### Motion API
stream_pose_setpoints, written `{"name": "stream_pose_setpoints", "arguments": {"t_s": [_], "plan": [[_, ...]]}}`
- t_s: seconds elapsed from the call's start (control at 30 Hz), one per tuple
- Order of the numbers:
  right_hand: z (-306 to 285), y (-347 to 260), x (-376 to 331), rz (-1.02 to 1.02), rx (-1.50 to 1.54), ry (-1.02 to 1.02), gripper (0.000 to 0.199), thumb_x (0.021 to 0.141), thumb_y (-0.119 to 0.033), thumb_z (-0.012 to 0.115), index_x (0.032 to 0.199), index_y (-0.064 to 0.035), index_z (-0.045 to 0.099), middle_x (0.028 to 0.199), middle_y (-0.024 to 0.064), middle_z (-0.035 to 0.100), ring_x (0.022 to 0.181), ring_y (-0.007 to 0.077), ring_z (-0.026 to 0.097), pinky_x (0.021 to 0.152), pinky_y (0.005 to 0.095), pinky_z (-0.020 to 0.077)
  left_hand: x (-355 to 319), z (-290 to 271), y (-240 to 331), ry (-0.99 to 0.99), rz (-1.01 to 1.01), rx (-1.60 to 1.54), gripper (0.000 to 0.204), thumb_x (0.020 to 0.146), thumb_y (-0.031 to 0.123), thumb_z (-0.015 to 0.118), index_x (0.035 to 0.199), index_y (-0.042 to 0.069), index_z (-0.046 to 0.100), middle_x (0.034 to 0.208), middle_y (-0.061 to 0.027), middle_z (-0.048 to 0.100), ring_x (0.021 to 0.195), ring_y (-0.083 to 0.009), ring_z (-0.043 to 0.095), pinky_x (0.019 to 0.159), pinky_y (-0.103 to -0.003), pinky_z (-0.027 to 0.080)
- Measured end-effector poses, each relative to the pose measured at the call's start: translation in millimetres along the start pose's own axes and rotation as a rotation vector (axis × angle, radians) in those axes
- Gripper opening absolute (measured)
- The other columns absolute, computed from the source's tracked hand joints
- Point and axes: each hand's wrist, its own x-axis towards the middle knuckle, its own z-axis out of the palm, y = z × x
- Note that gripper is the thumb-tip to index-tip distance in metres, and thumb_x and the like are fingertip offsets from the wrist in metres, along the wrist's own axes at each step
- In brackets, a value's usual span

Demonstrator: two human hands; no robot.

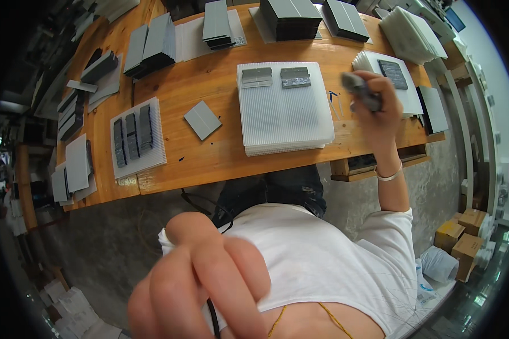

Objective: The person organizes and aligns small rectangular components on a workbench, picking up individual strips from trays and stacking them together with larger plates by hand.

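My left hand [201,271] is large and blurred close up, its fingers curled. Whatever they may hold is hidden. A black cord [214,317] shows just beside it. Over the right side of the table, my right hand [383,113] is closed round a dark grey object [361,90], too blurred to name. Left of that hand lies a stack of white ribbed plastic sheets [285,118] with two grey strip pieces, a left one [257,77] and a right one [295,78], on its far part. Thin blue-and-white sticks [335,103] lie between hand and stack.
A grey square plate [202,120] lies on the wooden table [209,164]. A ribbed sheet with dark strips [134,138] is to the left. Stacks of grey plates [291,20] line the far edge. Under the right edge juts a drawer [379,164]; cardboard boxes [466,248] stand beyond.
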Motion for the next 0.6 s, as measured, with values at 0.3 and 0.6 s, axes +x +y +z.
{"name": "stream_pose_setpoints", "arguments": {"t_s": [0.3, 0.6], "plan": [[58.0, -8.1, 16.7, -0.402, -0.361, -0.554, 0.028, 0.071, -0.01, 0.068, 0.096, 0.001, 0.063, 0.104, 0.011, 0.054, 0.098, 0.0262, 0.052, 0.087, 0.034, 0.0465, -34.0, -94.4, -74.9, -0.344, -0.227, 1.773, 0.031, 0.085, 0.03, 0.06, 0.101, 0.005, 0.067, 0.111, -0.0111, 0.063, 0.111, -0.0322, 0.053, 0.092, -0.043, 0.041], [11.1, 1.4, -9.5, -0.349, -0.497, -0.541, 0.024, 0.075, -0.009, 0.064, 0.097, 0.0007, 0.066, 0.098, 0.0088, 0.056, 0.093, 0.025, 0.054, 0.083, 0.0349, 0.0483, -35.8, -107.5, -73.8, -0.455, -0.336, 1.88, 0.042, 0.087, 0.04, 0.059, 0.11, 0.005, 0.065, 0.119, -0.0129, 0.06, 0.119, -0.0337, 0.05, 0.1, -0.047, 0.035]]}}
